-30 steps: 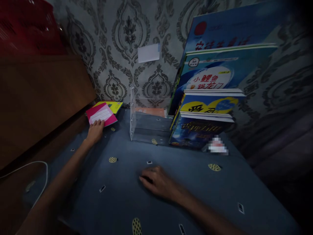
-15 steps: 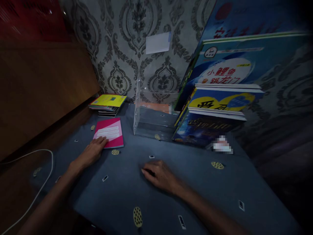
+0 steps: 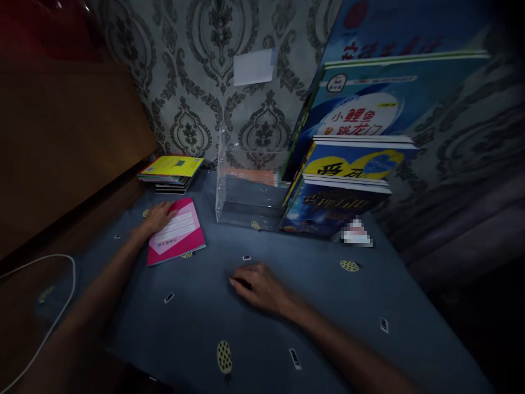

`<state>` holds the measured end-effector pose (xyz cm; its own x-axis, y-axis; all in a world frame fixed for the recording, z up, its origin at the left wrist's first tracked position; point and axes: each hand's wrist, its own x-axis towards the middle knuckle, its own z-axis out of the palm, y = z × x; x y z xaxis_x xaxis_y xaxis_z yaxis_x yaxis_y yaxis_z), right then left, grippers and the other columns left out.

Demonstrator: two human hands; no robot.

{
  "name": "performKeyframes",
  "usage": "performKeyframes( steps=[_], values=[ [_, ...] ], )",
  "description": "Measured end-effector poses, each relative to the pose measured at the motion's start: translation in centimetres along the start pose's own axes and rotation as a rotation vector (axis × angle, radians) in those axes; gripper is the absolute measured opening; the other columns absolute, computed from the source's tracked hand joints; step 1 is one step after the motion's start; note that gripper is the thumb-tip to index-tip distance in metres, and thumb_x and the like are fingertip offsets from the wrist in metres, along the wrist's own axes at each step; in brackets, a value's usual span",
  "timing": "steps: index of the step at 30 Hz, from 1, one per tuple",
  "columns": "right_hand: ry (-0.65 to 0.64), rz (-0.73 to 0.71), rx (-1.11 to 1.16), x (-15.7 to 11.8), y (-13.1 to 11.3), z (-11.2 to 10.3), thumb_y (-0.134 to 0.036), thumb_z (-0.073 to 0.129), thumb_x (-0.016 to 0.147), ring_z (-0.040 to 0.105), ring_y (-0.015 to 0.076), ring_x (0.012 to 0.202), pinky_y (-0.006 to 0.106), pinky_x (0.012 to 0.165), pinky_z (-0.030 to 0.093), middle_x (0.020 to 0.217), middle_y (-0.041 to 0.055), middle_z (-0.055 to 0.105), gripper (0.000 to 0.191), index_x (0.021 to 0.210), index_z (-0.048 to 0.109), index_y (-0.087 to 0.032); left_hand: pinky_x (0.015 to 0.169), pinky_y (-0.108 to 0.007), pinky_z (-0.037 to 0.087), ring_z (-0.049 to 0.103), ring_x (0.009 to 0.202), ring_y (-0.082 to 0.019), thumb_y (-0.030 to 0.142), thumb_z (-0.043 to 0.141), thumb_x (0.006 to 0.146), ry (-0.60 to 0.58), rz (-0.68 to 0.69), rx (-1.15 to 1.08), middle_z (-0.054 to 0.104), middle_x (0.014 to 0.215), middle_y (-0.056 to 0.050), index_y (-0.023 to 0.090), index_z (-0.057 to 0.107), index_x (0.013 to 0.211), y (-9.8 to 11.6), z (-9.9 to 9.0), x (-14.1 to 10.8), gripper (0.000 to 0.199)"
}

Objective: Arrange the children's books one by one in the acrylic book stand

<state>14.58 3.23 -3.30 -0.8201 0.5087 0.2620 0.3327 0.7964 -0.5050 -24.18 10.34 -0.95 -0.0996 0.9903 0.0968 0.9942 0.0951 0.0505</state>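
A pink booklet (image 3: 180, 241) lies flat on the blue-grey tablecloth (image 3: 197, 306), at the left of the table. My left hand (image 3: 159, 217) rests on its upper left edge, fingers laid over the cover. My right hand (image 3: 260, 285) is on the cloth near the middle, its fingers curled in and nothing showing between them. Behind the booklet is a stack of books (image 3: 174, 167) with a yellow one on top. A clear acrylic rack (image 3: 220, 191) stands at the back; upright picture books (image 3: 348, 158) fill its right part.
A white card (image 3: 253, 67) is on the patterned wall above the rack. A white cable (image 3: 73, 279) curves along the left side. Beside it stands a brown wooden panel (image 3: 65, 142). A small pale blurred item (image 3: 356, 234) sits right of the books.
My left hand has moved up along the booklet's left side, and the booklet is turned slightly and shows more of its lower cover. The whole view has shifted a little. My right hand stays curled.
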Motion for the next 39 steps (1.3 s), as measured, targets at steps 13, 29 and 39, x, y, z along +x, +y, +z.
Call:
performKeyframes(
  steps=[13,29,39],
  values=[
    [0.073,-0.059,0.029,-0.2,-0.2,-0.4,-0.015,0.057,0.095,0.049,0.0112,0.055,0.025,0.059,0.032,0.062,-0.0020,0.058,0.029,0.066,0.055,-0.019,0.113,-0.047,0.038,0.052,0.134,-0.029,0.047,0.034,0.101,0.134,0.140,-0.022,0.058,0.145,-0.013,0.020,0.056,0.142,2.7,2.6,-5.4,0.053],
    [0.291,0.039,0.029,-0.6,0.1,0.0,-0.021,0.051,0.098,0.052,0.0109,0.054,0.024,0.057,0.034,0.060,-0.0007,0.059,0.031,0.067,0.057,-0.019,0.113,-0.058,0.039,0.048,0.142,-0.032,0.043,0.037,0.103,0.156,0.353,-0.112,0.053,0.151,-0.015,0.020,0.055,0.143,9.8,2.6,-11.8,0.049],
    [0.411,-0.041,-0.041,-3.1,0.5,-0.8,-0.021,0.048,0.100,0.054,0.0119,0.052,0.025,0.057,0.038,0.059,0.0005,0.062,0.032,0.071,0.061,-0.019,0.119,-0.056,0.033,0.044,0.145,-0.029,0.032,0.040,0.103,0.102,0.494,-0.149,0.050,0.153,-0.015,0.017,0.052,0.145,17.8,2.6,-11.7,0.046]
  ],
)
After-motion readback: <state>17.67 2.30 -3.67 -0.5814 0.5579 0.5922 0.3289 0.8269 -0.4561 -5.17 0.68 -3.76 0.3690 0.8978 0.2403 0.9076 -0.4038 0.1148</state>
